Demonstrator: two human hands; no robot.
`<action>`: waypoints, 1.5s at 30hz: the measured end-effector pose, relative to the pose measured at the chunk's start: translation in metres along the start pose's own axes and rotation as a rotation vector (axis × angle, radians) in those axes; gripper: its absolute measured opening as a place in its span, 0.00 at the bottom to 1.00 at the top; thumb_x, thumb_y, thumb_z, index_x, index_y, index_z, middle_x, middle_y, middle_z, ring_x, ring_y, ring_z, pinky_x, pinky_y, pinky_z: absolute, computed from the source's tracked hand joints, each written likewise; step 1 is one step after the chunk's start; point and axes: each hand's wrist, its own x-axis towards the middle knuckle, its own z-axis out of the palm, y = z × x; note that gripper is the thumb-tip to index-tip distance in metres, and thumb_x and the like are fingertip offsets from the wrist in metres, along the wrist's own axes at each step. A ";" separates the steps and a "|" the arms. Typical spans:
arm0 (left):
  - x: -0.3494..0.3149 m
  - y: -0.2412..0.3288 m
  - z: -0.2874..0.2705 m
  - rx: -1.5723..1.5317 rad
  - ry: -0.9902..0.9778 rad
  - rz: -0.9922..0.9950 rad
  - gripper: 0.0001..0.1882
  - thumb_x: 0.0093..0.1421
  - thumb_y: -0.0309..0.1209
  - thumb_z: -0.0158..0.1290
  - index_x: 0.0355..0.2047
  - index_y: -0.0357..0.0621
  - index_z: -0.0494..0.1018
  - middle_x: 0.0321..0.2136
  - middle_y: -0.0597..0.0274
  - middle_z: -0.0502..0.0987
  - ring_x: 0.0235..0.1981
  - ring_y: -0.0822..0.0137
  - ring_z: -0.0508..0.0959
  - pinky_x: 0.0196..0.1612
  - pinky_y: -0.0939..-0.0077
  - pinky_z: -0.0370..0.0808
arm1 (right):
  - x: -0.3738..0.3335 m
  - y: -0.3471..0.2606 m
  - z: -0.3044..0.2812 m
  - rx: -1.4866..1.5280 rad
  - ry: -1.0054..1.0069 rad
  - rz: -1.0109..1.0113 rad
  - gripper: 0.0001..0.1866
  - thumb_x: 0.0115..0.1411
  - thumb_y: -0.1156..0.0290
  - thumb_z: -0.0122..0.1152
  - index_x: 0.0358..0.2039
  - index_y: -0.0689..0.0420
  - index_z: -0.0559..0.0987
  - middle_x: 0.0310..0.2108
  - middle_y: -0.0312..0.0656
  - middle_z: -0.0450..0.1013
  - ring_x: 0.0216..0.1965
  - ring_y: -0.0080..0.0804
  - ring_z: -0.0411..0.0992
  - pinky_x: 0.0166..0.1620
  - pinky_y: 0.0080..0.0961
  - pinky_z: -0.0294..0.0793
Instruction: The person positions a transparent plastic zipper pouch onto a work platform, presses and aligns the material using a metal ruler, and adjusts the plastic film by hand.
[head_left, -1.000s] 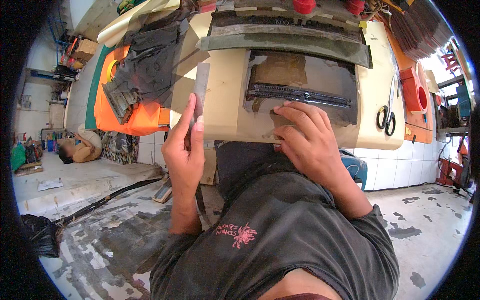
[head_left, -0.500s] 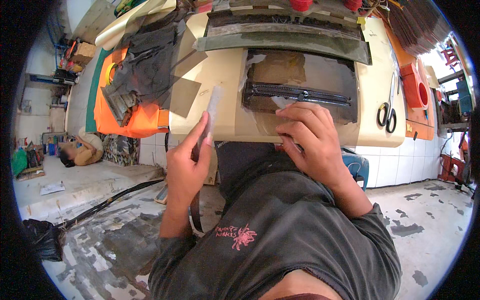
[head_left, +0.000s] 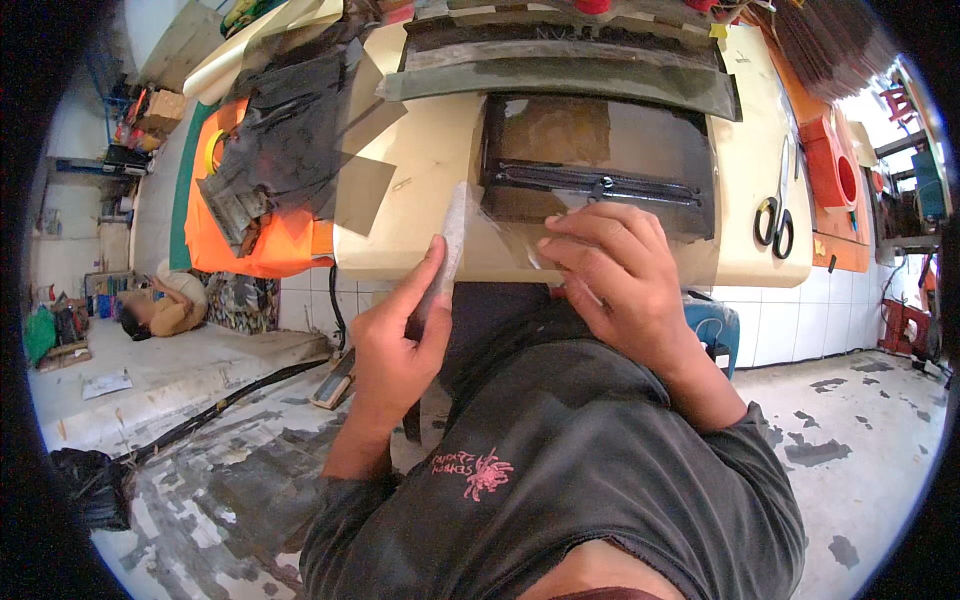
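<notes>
My left hand (head_left: 395, 335) pinches a narrow, pale grey strip (head_left: 455, 225) between thumb and fingers. Its tip points away from me over the table's near edge, and a dark length hangs below the hand. At the near side of a dark see-through plastic panel (head_left: 655, 135), my right hand (head_left: 625, 262) has its fingers curled and pinched on the edge of a clear plastic sheet (head_left: 695, 262). The fingertips are partly hidden. A black zipper (head_left: 550, 178) with its slider runs across the panel, just beyond my right fingers. The strip's tip is left of the panel, apart from it.
Scissors (head_left: 783, 205) with black handles lie to the right, near a red tape dispenser (head_left: 830, 165). A long dark green strip (head_left: 560, 83) lies beyond the panel. Dark plastic pieces (head_left: 290, 120) pile up on orange material at left. A person (head_left: 165, 305) lies on the floor, far left.
My left hand has moved right and slightly nearer me with the strip, whose tip now tilts more to the right. My right hand stays nearly in place at the sheet's edge.
</notes>
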 end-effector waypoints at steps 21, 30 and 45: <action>0.004 0.005 0.016 -0.078 0.024 -0.030 0.25 0.62 0.22 0.54 0.61 0.41 0.73 0.40 0.38 0.82 0.37 0.59 0.86 0.40 0.71 0.78 | -0.002 -0.004 0.004 -0.053 -0.119 -0.023 0.23 0.47 0.74 0.67 0.47 0.51 0.83 0.53 0.36 0.77 0.53 0.38 0.73 0.53 0.36 0.70; 0.000 -0.001 0.016 -0.031 0.051 -0.011 0.26 0.62 0.22 0.55 0.62 0.41 0.72 0.40 0.38 0.82 0.36 0.60 0.86 0.39 0.71 0.78 | -0.002 -0.005 0.006 -0.057 -0.132 -0.007 0.23 0.47 0.75 0.67 0.47 0.51 0.83 0.53 0.37 0.76 0.54 0.38 0.72 0.55 0.37 0.70; -0.001 -0.001 0.026 -0.063 0.114 0.025 0.27 0.62 0.22 0.55 0.63 0.43 0.71 0.31 0.42 0.82 0.21 0.73 0.75 0.29 0.76 0.74 | -0.003 -0.004 0.008 -0.054 -0.125 -0.002 0.23 0.46 0.75 0.67 0.47 0.52 0.83 0.53 0.37 0.77 0.53 0.38 0.73 0.54 0.37 0.70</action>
